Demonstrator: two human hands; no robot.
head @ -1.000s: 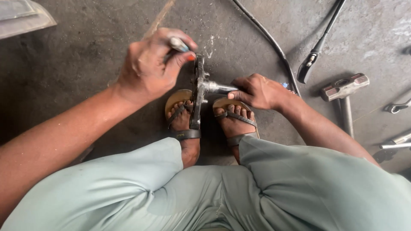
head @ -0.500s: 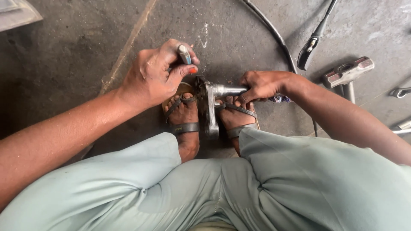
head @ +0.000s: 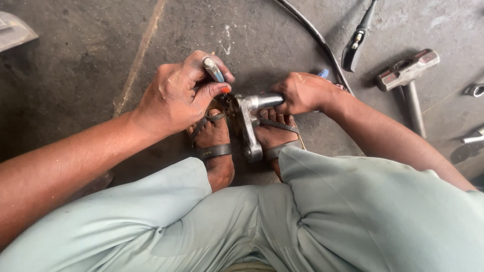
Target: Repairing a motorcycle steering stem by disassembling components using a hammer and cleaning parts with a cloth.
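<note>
A grey concrete floor (head: pixel 91 60) filled the view, stained and scuffed, with a pale line running up across it. The person squatted over it in pale green trousers (head: pixel 327 216), knees spread wide, both feet in dark strapped sandals (head: pixel 214 150) planted close together.

Between the feet stood a metal part (head: pixel 249 128), a silvery cast arm with a round eye at its near end and a short shaft sticking out to the right at its far end. It lay pinned between the two sandals, its length running away from the person.

The left hand (head: pixel 174 98) was clenched around a slim tool with a blue handle (head: pixel 214 70), whose metal butt stuck out above the knuckles; the thumb, its nail painted red, pressed toward the top of the metal part. The working end of the tool was hidden behind the fingers, so its contact with the part could not be told. That hand sat just left of the part's far end, touching or nearly so.

The right hand (head: pixel 305 93) was closed around the part's shaft, gripping it from the right side directly over the right foot.

Farther right on the floor lay a hammer (head: pixel 406 75) with a steel head and grey handle, well apart from the hands. A black cable (head: pixel 312 32) curved past behind the right hand, and a dark-handled tool (head: pixel 355 45) rested beyond it.
</note>
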